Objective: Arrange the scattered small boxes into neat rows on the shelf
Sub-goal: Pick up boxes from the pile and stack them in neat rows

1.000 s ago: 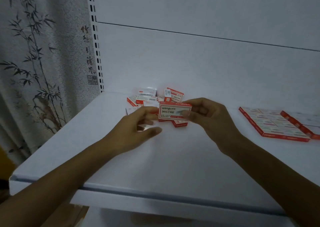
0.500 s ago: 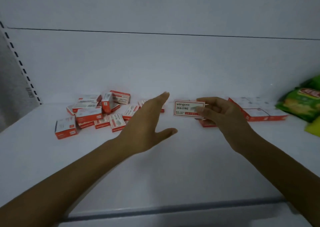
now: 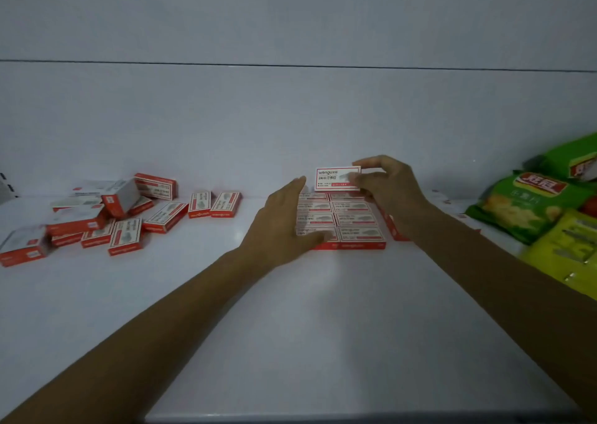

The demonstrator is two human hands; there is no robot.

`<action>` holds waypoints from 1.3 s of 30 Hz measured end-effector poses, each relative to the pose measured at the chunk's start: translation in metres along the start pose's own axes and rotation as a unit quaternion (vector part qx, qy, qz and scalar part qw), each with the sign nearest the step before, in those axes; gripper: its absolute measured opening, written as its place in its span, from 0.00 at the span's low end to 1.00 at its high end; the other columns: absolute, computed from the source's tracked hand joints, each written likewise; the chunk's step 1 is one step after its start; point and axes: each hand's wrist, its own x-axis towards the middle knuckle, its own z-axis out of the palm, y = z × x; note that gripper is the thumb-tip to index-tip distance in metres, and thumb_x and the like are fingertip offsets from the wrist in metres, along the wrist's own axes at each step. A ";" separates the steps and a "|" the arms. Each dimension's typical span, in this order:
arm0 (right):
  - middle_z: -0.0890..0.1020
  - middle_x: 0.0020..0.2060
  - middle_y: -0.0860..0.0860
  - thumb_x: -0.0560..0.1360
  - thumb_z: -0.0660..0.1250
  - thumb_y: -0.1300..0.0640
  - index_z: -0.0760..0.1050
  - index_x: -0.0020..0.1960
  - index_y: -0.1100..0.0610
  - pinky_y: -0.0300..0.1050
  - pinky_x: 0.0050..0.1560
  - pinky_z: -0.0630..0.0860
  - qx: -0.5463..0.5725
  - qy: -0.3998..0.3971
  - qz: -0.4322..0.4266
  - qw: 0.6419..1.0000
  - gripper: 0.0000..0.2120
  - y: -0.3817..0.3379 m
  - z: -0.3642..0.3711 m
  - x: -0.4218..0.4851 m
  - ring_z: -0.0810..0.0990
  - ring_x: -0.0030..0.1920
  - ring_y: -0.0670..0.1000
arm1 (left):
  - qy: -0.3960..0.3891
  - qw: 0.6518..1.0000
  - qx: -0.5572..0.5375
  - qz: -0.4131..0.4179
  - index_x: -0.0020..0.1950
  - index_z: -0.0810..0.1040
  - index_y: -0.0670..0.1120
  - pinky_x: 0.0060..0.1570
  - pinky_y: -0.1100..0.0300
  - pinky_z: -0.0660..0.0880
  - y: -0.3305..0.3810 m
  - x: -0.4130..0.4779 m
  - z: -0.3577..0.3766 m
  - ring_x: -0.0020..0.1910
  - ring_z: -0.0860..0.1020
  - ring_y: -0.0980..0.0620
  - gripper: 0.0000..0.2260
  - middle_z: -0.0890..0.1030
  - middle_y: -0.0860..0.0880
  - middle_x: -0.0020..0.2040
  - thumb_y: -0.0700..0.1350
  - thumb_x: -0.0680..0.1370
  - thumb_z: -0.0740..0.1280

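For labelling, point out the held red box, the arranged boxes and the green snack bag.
Held red cardboard box (image 3: pixel 334 178): head view, printed face.
Arranged boxes (image 3: pixel 357 219): head view, top.
Green snack bag (image 3: pixel 523 207): head view, front.

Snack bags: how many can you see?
3, all at the right edge: a large green bag, a second green bag behind it, a yellow bag in front. Others may lie out of frame.

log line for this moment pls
stage: placing | right hand: pinches box above arranged rows | left hand: open, at rows' left edge | scattered boxes: unsorted, far left
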 end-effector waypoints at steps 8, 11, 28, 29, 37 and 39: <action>0.82 0.46 0.55 0.70 0.72 0.60 0.77 0.48 0.54 0.46 0.45 0.81 -0.058 -0.022 0.012 0.998 0.08 0.022 0.025 0.059 0.84 0.40 0.52 | 0.001 0.998 -0.056 -0.021 0.71 0.61 0.48 0.42 0.89 0.56 0.004 0.000 0.000 0.49 0.64 0.69 0.33 0.62 0.64 0.56 0.50 0.71 0.72; 0.83 0.45 0.54 0.71 0.72 0.59 0.76 0.47 0.53 0.43 0.40 0.80 -0.079 -0.044 0.025 0.996 0.07 0.032 0.031 0.070 0.84 0.38 0.51 | -0.009 0.995 -0.091 -0.026 0.71 0.61 0.50 0.39 0.87 0.62 -0.003 0.005 0.002 0.53 0.65 0.65 0.31 0.62 0.66 0.53 0.51 0.71 0.71; 0.80 0.40 0.47 0.75 0.63 0.44 0.71 0.52 0.51 0.50 0.55 0.71 -0.437 -0.038 -0.188 0.878 0.12 0.046 0.035 0.078 0.78 0.42 0.49 | -0.040 0.989 -0.134 -0.051 0.50 0.58 0.69 0.38 0.85 0.66 -0.016 0.009 0.007 0.40 0.70 0.79 0.21 0.64 0.75 0.46 0.53 0.71 0.70; 0.79 0.40 0.47 0.74 0.63 0.43 0.72 0.52 0.51 0.50 0.54 0.72 -0.435 -0.033 -0.206 0.876 0.13 0.045 0.033 0.077 0.77 0.41 0.48 | -0.040 0.989 -0.132 -0.053 0.52 0.59 0.70 0.42 0.82 0.69 -0.018 0.010 0.008 0.42 0.71 0.79 0.21 0.66 0.75 0.48 0.56 0.70 0.70; 0.80 0.48 0.50 0.73 0.67 0.48 0.78 0.54 0.51 0.52 0.56 0.73 -0.433 -0.103 -0.290 0.847 0.12 0.058 0.029 0.075 0.77 0.47 0.49 | -0.036 0.986 -0.149 -0.060 0.60 0.59 0.63 0.39 0.83 0.66 -0.018 0.010 0.005 0.44 0.72 0.67 0.24 0.65 0.74 0.47 0.54 0.71 0.70; 0.79 0.48 0.50 0.73 0.67 0.50 0.78 0.54 0.52 0.52 0.55 0.73 -0.426 -0.105 -0.290 0.851 0.11 0.058 0.031 0.076 0.77 0.47 0.49 | -0.040 0.987 -0.145 -0.061 0.63 0.59 0.62 0.49 0.74 0.71 -0.020 0.011 0.007 0.49 0.74 0.64 0.26 0.68 0.71 0.51 0.57 0.71 0.70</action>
